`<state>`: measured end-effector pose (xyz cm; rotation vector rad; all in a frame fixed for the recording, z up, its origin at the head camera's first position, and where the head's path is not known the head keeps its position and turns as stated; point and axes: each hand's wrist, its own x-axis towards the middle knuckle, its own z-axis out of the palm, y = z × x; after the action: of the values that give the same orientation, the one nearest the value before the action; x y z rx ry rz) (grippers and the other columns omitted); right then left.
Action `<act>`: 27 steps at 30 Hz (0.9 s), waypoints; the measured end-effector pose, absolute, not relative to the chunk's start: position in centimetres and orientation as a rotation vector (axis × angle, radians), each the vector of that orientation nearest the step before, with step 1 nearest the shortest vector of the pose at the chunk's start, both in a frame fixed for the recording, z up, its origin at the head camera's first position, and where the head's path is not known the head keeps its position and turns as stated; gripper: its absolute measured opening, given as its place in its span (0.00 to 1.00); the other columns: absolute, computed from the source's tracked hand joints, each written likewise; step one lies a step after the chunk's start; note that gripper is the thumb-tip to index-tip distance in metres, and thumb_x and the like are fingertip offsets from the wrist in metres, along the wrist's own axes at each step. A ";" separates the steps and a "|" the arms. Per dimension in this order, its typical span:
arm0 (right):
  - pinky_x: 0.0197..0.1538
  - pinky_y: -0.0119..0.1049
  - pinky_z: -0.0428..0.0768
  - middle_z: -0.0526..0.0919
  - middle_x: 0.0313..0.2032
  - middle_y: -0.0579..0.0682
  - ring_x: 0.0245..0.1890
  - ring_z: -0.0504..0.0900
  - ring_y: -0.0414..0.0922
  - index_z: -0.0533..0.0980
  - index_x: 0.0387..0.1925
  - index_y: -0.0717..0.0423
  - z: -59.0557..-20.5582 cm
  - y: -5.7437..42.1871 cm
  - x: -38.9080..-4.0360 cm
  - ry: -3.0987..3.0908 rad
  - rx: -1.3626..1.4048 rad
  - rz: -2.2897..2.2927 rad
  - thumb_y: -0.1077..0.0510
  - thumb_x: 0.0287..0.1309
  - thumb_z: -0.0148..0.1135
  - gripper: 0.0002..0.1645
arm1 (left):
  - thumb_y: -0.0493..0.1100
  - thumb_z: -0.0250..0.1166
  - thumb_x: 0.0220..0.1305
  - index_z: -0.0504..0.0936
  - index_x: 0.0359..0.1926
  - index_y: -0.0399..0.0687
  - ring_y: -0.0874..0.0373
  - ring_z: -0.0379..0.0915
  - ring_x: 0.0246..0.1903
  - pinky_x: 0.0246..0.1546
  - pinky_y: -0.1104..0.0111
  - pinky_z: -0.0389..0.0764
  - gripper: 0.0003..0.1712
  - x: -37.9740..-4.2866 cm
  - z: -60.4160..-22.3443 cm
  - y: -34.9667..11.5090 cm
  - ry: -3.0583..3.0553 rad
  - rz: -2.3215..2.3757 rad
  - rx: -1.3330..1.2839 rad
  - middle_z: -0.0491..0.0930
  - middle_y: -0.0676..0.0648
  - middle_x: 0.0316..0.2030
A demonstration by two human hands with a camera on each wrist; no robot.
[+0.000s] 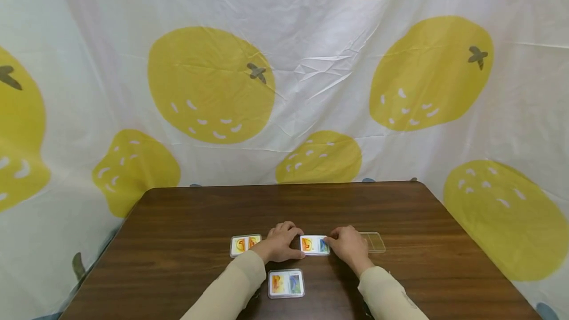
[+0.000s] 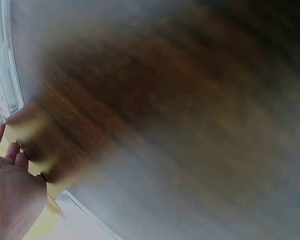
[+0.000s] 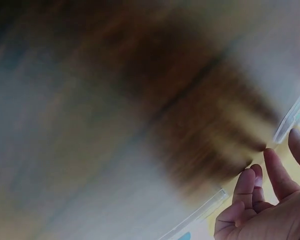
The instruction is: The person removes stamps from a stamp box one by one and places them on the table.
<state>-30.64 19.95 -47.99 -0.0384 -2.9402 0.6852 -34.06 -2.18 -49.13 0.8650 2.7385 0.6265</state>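
A flat clear plastic card case (image 1: 314,245), showing an orange picture and a blue one, lies between the two hands on the table. At its left end is my left hand (image 1: 281,243), index finger by the far corner and thumb by the near one. My right hand (image 1: 348,245) holds the opposite end, its fingertips over the blue picture's edge. In the left wrist view, a fingertip of the left hand (image 2: 12,192) meets a case's clear rim (image 2: 12,92). The right wrist view has fingers of the right hand (image 3: 270,200) beside another rim (image 3: 290,120).
Left of the left hand lies a similar case (image 1: 240,245) with two orange pictures, partly covered by the hand. Nearer the body is another case (image 1: 286,284). A transparent rectangular frame (image 1: 377,242) lies beyond the right hand on the brown wooden table (image 1: 186,221). A lemon-print cloth (image 1: 320,102) hangs behind.
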 end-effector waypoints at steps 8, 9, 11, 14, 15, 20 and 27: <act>0.42 0.57 0.73 0.82 0.36 0.53 0.42 0.81 0.55 0.86 0.33 0.53 -48.2 20.0 -30.7 -2.935 -0.036 0.651 0.48 0.55 0.70 0.12 | 0.59 0.66 0.63 0.72 0.64 0.54 0.45 0.53 0.69 0.67 0.48 0.55 0.32 -33.9 -48.9 -2.1 2.739 0.633 0.850 0.62 0.44 0.66; 0.42 0.57 0.73 0.82 0.36 0.53 0.42 0.81 0.55 0.86 0.33 0.53 -48.1 20.0 -30.7 -2.934 -0.036 0.649 0.48 0.55 0.70 0.12 | 0.59 0.66 0.63 0.72 0.64 0.53 0.45 0.53 0.69 0.67 0.48 0.55 0.32 -33.9 -48.8 -2.1 2.739 0.632 0.850 0.62 0.44 0.66; 0.42 0.57 0.73 0.82 0.36 0.53 0.43 0.81 0.55 0.86 0.32 0.52 -48.1 20.0 -30.8 -2.933 -0.037 0.648 0.49 0.55 0.69 0.11 | 0.59 0.66 0.64 0.71 0.65 0.53 0.45 0.53 0.68 0.67 0.48 0.55 0.32 -33.8 -48.8 -2.1 2.738 0.632 0.852 0.62 0.43 0.66; 0.43 0.57 0.73 0.82 0.36 0.53 0.42 0.80 0.54 0.86 0.31 0.52 -48.1 19.9 -30.8 -2.936 -0.035 0.647 0.49 0.55 0.69 0.11 | 0.58 0.66 0.64 0.71 0.65 0.52 0.44 0.54 0.68 0.66 0.48 0.55 0.32 -33.8 -48.8 -2.1 2.739 0.632 0.860 0.61 0.43 0.66; 0.43 0.57 0.73 0.82 0.36 0.53 0.42 0.80 0.54 0.86 0.31 0.52 -48.1 19.9 -30.9 -2.936 -0.036 0.649 0.49 0.55 0.69 0.10 | 0.58 0.66 0.64 0.71 0.65 0.52 0.44 0.54 0.68 0.66 0.48 0.55 0.32 -33.8 -48.8 -2.1 2.739 0.630 0.861 0.61 0.43 0.66; 0.43 0.57 0.74 0.83 0.35 0.52 0.40 0.81 0.53 0.86 0.31 0.52 -48.1 19.9 -30.9 -2.933 -0.042 0.676 0.50 0.55 0.69 0.09 | 0.59 0.66 0.64 0.71 0.65 0.54 0.45 0.54 0.68 0.67 0.48 0.55 0.32 -33.9 -49.0 -2.1 2.742 0.622 0.850 0.61 0.44 0.67; 0.38 0.50 0.75 0.85 0.31 0.49 0.32 0.81 0.49 0.85 0.30 0.54 -48.2 20.0 -31.1 -2.901 -0.066 0.803 0.53 0.54 0.70 0.08 | 0.60 0.66 0.63 0.71 0.65 0.54 0.46 0.54 0.68 0.67 0.49 0.55 0.33 -34.0 -49.2 -2.1 2.749 0.613 0.844 0.61 0.44 0.67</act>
<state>-31.11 19.97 -48.23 -0.0658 -2.9008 0.8035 -34.04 -2.11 -49.19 0.8444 2.7495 0.6134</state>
